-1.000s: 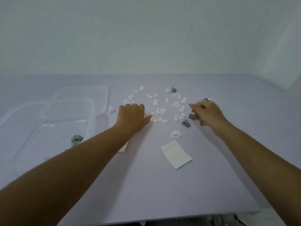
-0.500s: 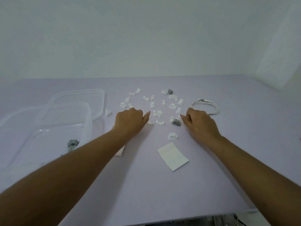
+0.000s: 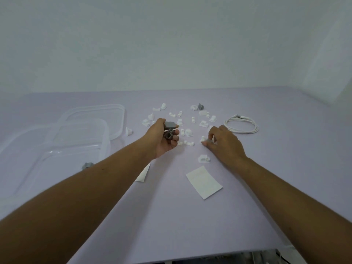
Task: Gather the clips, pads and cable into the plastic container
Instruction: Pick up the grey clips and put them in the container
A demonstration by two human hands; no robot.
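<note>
Fingers (image 3: 175, 132) of left hand (image 3: 163, 139) grip grey clips (image 3: 170, 128).

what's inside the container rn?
One grey clip shows in the container. The left forearm covers its near corner, so anything there is hidden.

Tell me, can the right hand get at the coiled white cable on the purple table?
Probably yes: the coiled white cable lies in the open just beyond the right hand, with nothing between, though the fingers are pinching a small clip.
</note>
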